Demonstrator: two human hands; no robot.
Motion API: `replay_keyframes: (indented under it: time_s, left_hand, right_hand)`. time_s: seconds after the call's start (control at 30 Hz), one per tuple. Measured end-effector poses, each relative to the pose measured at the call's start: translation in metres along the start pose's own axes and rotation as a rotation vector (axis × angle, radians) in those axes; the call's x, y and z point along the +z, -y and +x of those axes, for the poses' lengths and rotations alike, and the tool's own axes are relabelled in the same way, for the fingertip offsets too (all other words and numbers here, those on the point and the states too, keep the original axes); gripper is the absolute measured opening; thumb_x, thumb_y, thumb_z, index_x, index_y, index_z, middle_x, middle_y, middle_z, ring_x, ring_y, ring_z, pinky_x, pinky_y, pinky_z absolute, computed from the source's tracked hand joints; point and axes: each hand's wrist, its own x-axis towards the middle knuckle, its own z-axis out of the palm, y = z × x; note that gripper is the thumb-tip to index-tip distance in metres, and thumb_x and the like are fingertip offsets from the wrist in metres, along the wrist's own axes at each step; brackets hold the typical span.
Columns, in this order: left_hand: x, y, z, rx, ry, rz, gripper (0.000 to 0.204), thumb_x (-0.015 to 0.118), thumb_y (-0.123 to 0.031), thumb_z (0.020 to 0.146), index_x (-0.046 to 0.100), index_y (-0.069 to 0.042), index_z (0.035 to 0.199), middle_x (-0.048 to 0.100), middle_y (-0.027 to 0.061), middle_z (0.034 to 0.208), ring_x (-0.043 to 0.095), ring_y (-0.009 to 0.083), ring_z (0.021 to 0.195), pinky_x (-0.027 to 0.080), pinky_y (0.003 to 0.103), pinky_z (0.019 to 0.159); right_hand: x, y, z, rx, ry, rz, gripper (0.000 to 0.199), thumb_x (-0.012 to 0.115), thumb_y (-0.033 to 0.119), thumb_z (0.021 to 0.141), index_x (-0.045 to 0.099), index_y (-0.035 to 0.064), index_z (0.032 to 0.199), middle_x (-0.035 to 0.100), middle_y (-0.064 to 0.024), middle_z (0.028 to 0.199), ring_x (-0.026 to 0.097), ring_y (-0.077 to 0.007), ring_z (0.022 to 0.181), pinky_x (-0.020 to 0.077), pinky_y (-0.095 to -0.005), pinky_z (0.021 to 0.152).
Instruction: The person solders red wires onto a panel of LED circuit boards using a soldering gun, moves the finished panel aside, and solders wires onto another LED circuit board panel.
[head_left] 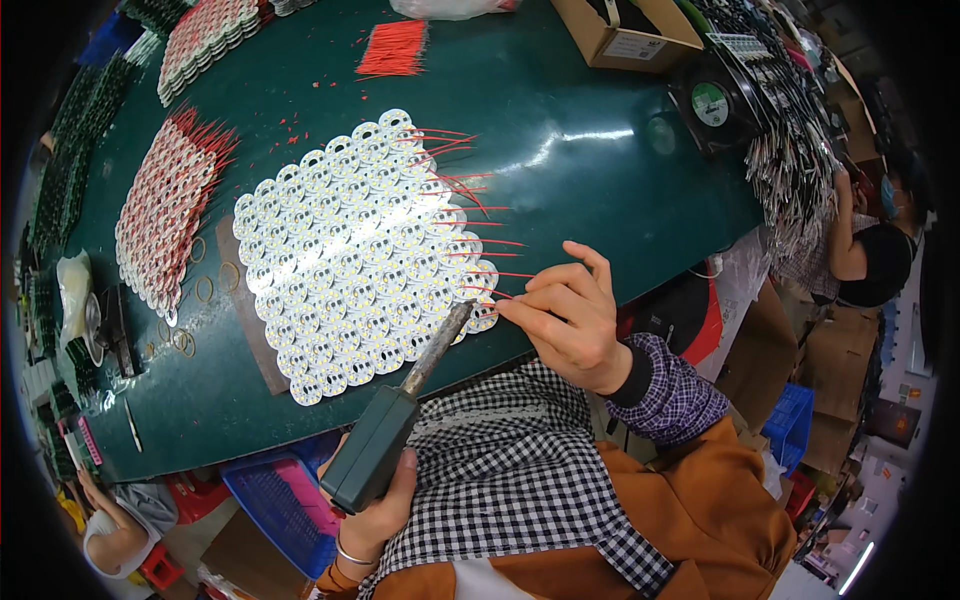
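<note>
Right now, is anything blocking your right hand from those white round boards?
Nothing visible: the right hand pinches a red wire at the edge of the white boards, with the soldering iron close by.

A black-and-white gingham apron [480,490] over a brown top [690,495]; right, a purple checked oversleeve [670,390] with black cuff [633,376]; left, a silver bangle [352,554].

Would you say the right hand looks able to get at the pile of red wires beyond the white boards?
Probably yes: the right hand seems to have an unblocked way over the green tabletop to the pile of red wires, though it appears to pinch a single red wire.
</note>
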Motion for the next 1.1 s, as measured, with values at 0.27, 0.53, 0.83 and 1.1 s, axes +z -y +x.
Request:
replay_keyframes:
  time_s: [0.27,0.53,0.83,1.1]
  left_hand:
    - [0.009,-0.002,0.010,0.098,-0.090,0.057,0.023,0.073,0.002,0.075,0.070,0.005,0.098,0.068,0.0141,0.085,0.065,0.0217,0.064,0.051,0.030,0.059]
    - [0.005,0.001,0.006,0.062,-0.045,0.087,0.026,0.074,0.000,0.080,0.068,0.004,0.105,0.068,0.0112,0.092,0.064,0.0184,0.074,0.052,0.029,0.066]
    - [0.004,0.016,-0.011,0.053,-0.086,-0.011,0.034,0.069,0.007,0.086,0.063,0.005,0.119,0.068,0.0089,0.102,0.062,0.0105,0.074,0.052,0.024,0.060]
    - [0.000,0.017,-0.012,0.091,-0.079,-0.020,0.039,0.068,0.008,0.086,0.061,0.004,0.124,0.068,0.0112,0.111,0.061,0.0089,0.073,0.051,0.022,0.060]
  right_hand:
    - [-0.002,0.002,-0.001,0.009,0.016,0.002,0.028,0.076,-0.001,0.070,0.076,0.0115,0.095,0.064,0.0032,0.079,0.062,-0.0168,0.082,0.0393,-0.0506,0.103]
    - [-0.002,0.001,-0.002,0.010,0.019,-0.005,0.030,0.075,-0.001,0.070,0.075,0.0114,0.097,0.063,0.0031,0.078,0.061,-0.0168,0.082,0.0390,-0.0512,0.103]
    - [0.001,0.003,-0.002,0.029,-0.015,-0.027,0.021,0.074,0.005,0.071,0.075,0.0119,0.090,0.061,0.0047,0.082,0.061,-0.0157,0.087,0.0382,-0.0508,0.105]
    - [-0.001,0.010,-0.004,0.004,-0.004,0.004,0.029,0.079,0.002,0.069,0.076,0.0131,0.095,0.064,0.0037,0.081,0.061,-0.0174,0.085,0.0386,-0.0497,0.104]
